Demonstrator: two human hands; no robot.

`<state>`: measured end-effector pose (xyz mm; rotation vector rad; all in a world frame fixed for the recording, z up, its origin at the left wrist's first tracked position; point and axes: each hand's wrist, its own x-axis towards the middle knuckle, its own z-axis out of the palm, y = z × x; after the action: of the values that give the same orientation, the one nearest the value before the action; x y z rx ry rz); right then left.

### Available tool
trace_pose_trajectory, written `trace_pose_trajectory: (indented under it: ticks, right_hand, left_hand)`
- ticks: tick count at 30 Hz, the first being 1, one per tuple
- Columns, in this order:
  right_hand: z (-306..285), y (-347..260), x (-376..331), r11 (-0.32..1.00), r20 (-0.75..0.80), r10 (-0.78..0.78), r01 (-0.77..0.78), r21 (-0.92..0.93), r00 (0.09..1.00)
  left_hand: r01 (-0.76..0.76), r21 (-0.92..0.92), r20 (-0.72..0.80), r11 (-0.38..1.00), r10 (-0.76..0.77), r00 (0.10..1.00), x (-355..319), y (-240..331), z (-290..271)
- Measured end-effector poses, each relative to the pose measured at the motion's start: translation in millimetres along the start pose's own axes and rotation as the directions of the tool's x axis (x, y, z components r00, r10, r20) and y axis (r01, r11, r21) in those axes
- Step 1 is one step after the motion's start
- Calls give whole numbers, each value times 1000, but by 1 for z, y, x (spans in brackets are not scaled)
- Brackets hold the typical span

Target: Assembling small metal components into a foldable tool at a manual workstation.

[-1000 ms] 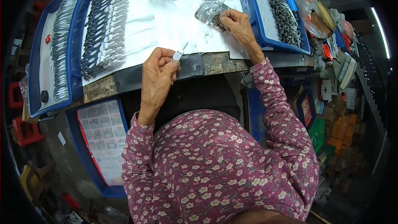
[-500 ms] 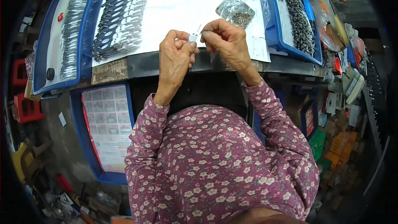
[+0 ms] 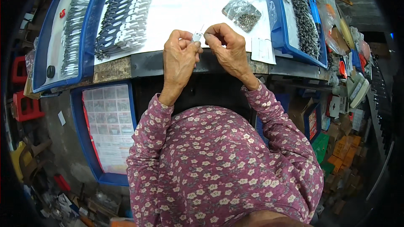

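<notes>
My left hand (image 3: 181,56) pinches a small white part (image 3: 196,37) near the dark front edge (image 3: 147,64); my right hand (image 3: 229,52) curls beside it, gripping anything or not, I can't tell. A slip (image 3: 263,51), print unreadably small, lies rightward; beyond, white paper (image 3: 176,6) spreads bare.

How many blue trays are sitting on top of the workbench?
2: a left tray, holding a long row of silvery parts, and a right tray, holding small dark parts. Both run past the picture's top edge, so others may be hidden.
</notes>
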<state>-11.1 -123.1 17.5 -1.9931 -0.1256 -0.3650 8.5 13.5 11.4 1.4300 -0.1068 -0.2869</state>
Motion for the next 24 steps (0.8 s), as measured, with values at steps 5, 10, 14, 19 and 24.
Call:
trace_pose_trajectory:
  ticks: [5, 10, 14, 19, 24]
  right_hand:
    - [1, 2, -3, 999, 25, -7, 8, -39, 1000]
    - [0, 2, -4, 996, 29, 21, -19, -82, 999]
    - [2, 1, -3, 999, 7, 40, -39, -37, 999]
    - [1, -1, -5, 997, -28, 33, -35, -67, 999]
    - [-6, 2, -5, 930, 130, 240, -266, 254, 962]
  left_hand:
    - [-4, 15, -7, 1000, 4, 1000, -1, -1, 1]
    - [-50, 95, -28, 994, 53, 998, -2, -4, 4]
    - [-232, 290, -44, 928, 255, 966, -4, -6, 6]
    - [-308, 422, -25, 853, 350, 936, -7, -1, 10]
    - [-274, 388, 7, 880, 294, 956, -7, -5, 6]
